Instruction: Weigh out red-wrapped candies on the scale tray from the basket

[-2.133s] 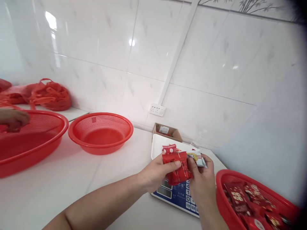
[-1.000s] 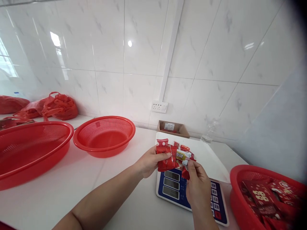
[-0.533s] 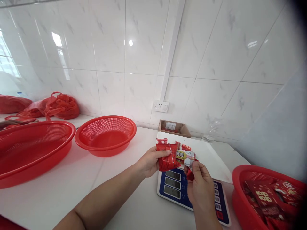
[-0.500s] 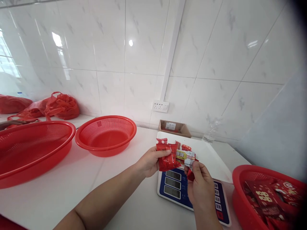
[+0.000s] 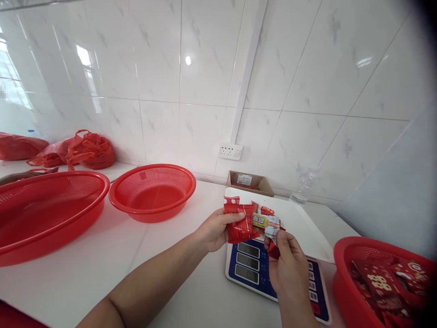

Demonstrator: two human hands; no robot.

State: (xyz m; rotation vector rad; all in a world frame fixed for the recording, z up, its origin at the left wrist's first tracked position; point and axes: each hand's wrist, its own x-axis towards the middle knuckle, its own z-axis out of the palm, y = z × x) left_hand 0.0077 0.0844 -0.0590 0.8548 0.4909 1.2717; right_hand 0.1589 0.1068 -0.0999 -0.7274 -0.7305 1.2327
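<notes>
My left hand [image 5: 215, 229] is closed on several small wrapped snack packets, with a shiny red packet [image 5: 241, 228] in front under the thumb. Between the two hands a white and yellow snack packet [image 5: 266, 224] sticks out sideways. My right hand [image 5: 289, 262] pinches its right end, and a bit of red wrapper shows below those fingers. Both hands are over the electronic scale [image 5: 248, 261], whose blue panel is partly covered by the right hand. The white weighing pan [image 5: 310, 232] lies behind the packets.
To the right stands a red basket [image 5: 341, 273] of red packets. A round red basket [image 5: 153, 214] and a larger one [image 5: 99, 205] are at left. Red plastic bags [image 5: 90, 150], a cardboard box [image 5: 262, 186] and a clear bottle [image 5: 303, 187] stand near the wall. Another person's arm [image 5: 20, 176] shows at far left.
The view has shifted slightly, so everything sits a little further right. Both hands keep the same hold on the packets. The other person's arm at far left has moved a little.
</notes>
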